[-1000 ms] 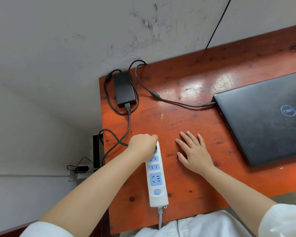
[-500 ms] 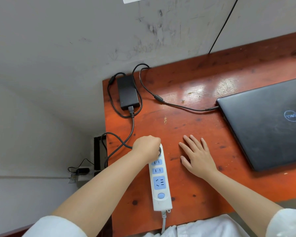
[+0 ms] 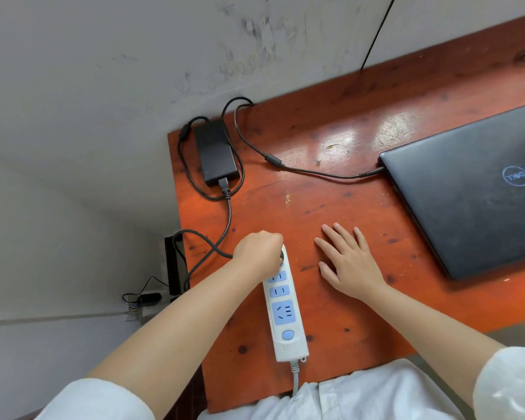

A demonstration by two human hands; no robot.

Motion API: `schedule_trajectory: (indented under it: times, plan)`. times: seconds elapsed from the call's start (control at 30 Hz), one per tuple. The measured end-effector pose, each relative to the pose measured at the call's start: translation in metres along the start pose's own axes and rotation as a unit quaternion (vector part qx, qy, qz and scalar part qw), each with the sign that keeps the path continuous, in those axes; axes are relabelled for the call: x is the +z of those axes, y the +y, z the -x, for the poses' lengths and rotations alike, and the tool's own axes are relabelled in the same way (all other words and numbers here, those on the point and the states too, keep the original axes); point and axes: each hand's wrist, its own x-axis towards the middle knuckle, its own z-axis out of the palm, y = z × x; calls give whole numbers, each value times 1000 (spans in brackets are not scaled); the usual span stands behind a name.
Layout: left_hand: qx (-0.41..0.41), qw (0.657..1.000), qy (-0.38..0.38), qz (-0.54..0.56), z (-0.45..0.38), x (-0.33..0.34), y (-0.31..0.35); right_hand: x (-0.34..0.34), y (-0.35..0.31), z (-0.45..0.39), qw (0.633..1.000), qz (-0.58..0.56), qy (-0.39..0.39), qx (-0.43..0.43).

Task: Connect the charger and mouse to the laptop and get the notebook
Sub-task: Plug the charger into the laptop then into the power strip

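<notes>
A closed dark laptop [image 3: 473, 189] lies at the right of the orange-red wooden desk [image 3: 331, 213]. The black charger brick [image 3: 215, 153] rests at the desk's far left corner; its thin cable [image 3: 315, 171] runs into the laptop's left side. Its thicker mains cord [image 3: 225, 225] loops off the desk edge and back to my left hand [image 3: 259, 251], which is closed over the charger plug at the top socket of the white power strip [image 3: 285, 313]. The plug itself is hidden under my fingers. My right hand [image 3: 350, 262] lies flat on the desk beside the strip, fingers spread. No mouse or notebook is in view.
A grey scuffed wall runs behind the desk, with a thin black line down it [image 3: 376, 34]. Below the desk's left edge, a wall socket with a small black adapter [image 3: 147, 298] sits near the floor. The strip's own grey cord [image 3: 295, 377] drops off the near edge toward my white shirt.
Only the view has shifted slightly; both hands stay where they were, the left on the plug at the strip, the right flat on the desk.
</notes>
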Motion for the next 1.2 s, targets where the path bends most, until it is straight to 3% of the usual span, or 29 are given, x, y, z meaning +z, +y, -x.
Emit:
schedule_trajectory:
  times: [0.3,0.5,0.57,0.73,0.87,0.97,1.2]
  plan:
    - [-8,999,38,28,4,9,1,1,-1,1,1000,-3,4,-6]
    - [6,998,50,-47,8,9,0,0,2,-1,998,-6,-54,-1]
    - [5,994,92,-66,12,8,3,-9,7,-5,998,-17,-52,-2]
    - [35,966,255,-30,5,-11,24,-71,23,-20,999,-15,40,20]
    - [62,928,366,-37,-8,-48,73,-137,58,-19,993,14,81,81]
    - [70,940,333,-14,-18,-72,125,-182,95,1,988,25,112,105]
    - [61,929,363,-45,-18,-116,261,-262,200,78,976,28,158,145]
